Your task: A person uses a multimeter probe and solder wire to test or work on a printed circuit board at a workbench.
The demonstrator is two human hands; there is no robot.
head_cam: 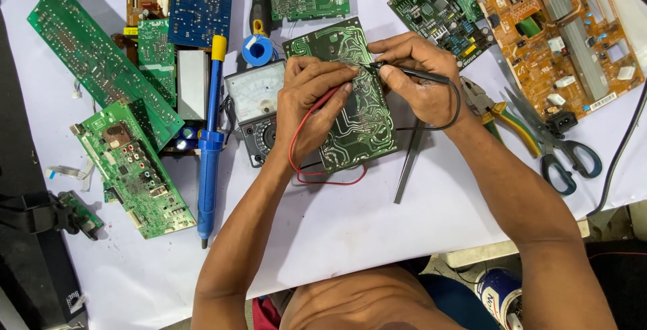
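Board: we have a green circuit board [350,97] lying solder side up on the white table [377,229], at the middle of the view, tilted a little toward 11 o'clock.
Left hand: our left hand [311,101] rests on the board's left half, fingers curled together and pinched on the red probe [335,92], its tip pointing to 2 o'clock.
Right hand: our right hand [414,77] sits at 3 o'clock of the left, fingers closed around the black probe [411,72], tip down on the board near its top edge.
Probe tips: they sit close together; we cannot quite tell whether they touch the same trace.
Leads: the red wire [317,171] loops under our left wrist; the black wire [448,117] curves round our right wrist.
Meter: an analogue meter [253,104] lies just beside the board at 9 o'clock, partly under our left hand.
Pump: a blue solder pump [209,148] lies at 9 o'clock of the meter, running from 12 to 6.
Cutters: pliers [502,114] and scissors [559,151] lie at 3 o'clock of our right hand.
Tweezers: grey tweezers [408,165] lie at 5 o'clock of the board.
Other boards: an orange board [563,40] sits at 2 o'clock; green boards [128,161] crowd the 9 o'clock side.
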